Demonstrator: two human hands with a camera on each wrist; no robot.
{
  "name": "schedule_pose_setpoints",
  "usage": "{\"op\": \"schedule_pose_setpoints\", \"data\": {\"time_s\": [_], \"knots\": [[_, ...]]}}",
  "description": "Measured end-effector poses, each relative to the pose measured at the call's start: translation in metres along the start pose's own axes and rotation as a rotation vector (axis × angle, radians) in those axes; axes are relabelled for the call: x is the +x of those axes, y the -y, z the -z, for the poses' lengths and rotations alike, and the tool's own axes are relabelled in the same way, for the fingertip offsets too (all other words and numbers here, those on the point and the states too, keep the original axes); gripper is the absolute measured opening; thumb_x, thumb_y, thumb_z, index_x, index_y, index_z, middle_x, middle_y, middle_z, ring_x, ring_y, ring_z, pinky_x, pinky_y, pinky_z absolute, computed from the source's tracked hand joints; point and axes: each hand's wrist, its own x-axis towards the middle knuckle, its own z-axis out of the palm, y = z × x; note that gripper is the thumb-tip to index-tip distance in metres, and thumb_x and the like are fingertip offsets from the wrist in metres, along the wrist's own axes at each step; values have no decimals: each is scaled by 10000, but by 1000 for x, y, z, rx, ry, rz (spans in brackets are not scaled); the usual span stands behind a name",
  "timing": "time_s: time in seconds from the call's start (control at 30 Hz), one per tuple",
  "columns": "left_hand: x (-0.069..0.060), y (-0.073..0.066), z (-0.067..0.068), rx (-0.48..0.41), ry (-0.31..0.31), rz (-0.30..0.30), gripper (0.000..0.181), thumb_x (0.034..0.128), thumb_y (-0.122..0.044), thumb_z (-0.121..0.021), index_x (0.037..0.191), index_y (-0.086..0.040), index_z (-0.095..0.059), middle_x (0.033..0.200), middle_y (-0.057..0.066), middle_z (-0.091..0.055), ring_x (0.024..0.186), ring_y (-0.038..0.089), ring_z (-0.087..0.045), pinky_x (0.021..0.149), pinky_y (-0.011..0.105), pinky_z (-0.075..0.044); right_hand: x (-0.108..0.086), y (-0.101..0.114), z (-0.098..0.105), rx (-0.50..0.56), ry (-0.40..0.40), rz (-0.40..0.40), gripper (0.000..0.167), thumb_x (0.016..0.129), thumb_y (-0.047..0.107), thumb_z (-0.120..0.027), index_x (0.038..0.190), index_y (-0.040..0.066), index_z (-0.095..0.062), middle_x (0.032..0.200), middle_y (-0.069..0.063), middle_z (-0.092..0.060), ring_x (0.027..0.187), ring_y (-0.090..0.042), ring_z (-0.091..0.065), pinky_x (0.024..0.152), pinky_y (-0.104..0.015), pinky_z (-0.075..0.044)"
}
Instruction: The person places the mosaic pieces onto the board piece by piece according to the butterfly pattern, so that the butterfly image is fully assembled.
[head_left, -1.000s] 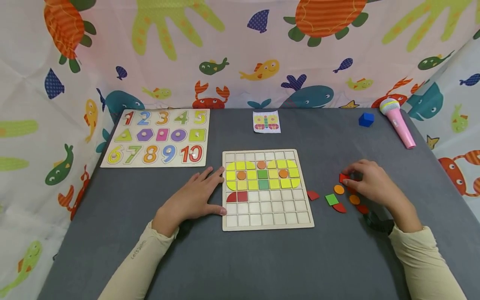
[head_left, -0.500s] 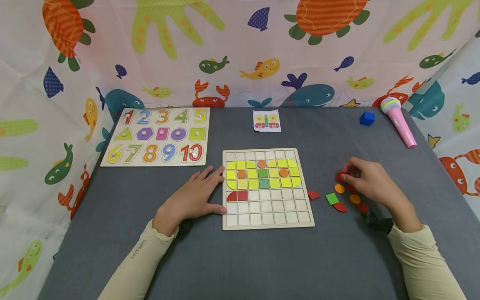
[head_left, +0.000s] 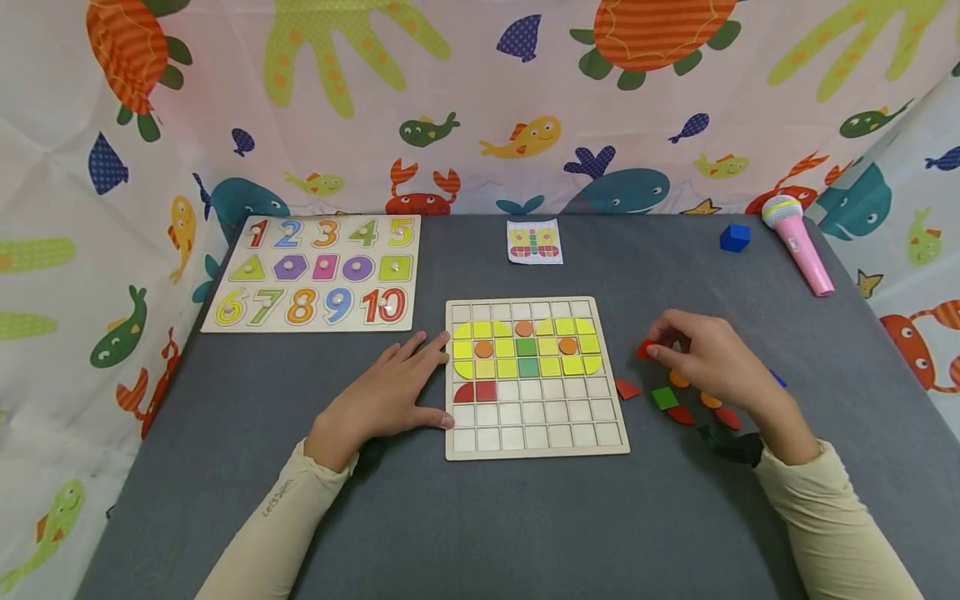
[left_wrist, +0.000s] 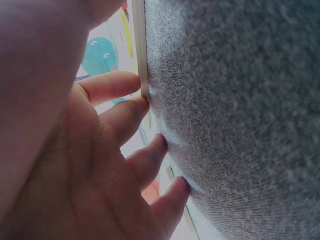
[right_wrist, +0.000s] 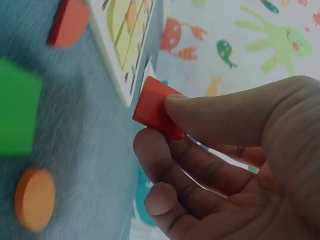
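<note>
A wooden grid board [head_left: 551, 437] lies mid-table, its upper rows filled with yellow, orange and green tiles. Two red tiles [head_left: 476, 392] sit at the left of a lower row. My left hand [head_left: 382, 392] touches the board's left edge with fingers spread; the left wrist view shows fingertips against the board's side. Between thumb and fingers, my right hand [head_left: 708, 358] pinches a red square tile [right_wrist: 155, 107], held above the table right of the board. Below that hand lie a green tile [head_left: 664, 398], orange discs [right_wrist: 35, 199] and red curved-edge tiles [head_left: 681, 414], some partly hidden.
A number and shape puzzle board [head_left: 311, 275] stands at the back left. Behind the grid board lies a small pattern card [head_left: 534, 242]. A blue cube [head_left: 735, 238] and a pink toy microphone [head_left: 798, 242] are at the back right. One red tile [head_left: 627, 389] lies beside the board's right edge.
My right hand has picked the red tile from the loose pieces and moved left toward the board with it. A blue piece now shows beside that wrist. The left hand has stayed put.
</note>
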Motion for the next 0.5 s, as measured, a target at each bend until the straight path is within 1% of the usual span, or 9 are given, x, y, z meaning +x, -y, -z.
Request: {"op": "schedule_pose_setpoints", "data": {"time_s": [0.17, 0.3, 0.5], "knots": [[0, 0, 0, 0, -3, 0, 957, 891, -514, -863, 1630, -91, -428, 1775, 71, -210, 1637, 358, -106, 1302, 577, -108, 10, 15, -7, 21, 1, 52, 81, 988, 50, -773, 1005, 113, -725, 883, 33, -676, 694, -157, -522, 565, -269, -425], [0, 0, -1, -5, -3, -4, 955, 893, -511, -862, 1631, -92, -425, 1775, 73, -212, 1636, 366, -106, 1301, 582, -110, 18, 27, -12, 43, 40, 65, 59, 1002, 54, -757, 1032, 95, -727, 911, 25, -697, 730, -160, -541, 589, -279, -446], [0, 0, -1, -5, 4, 2, 963, 889, -523, -858, 1633, -95, -423, 1778, 69, -201, 1637, 362, -96, 1302, 581, -101, 28, 42, -18, 58, 87, 83, 78, 1006, 16, -730, 1029, 89, -716, 938, 19, -716, 802, -179, -585, 644, -307, -489]]}}
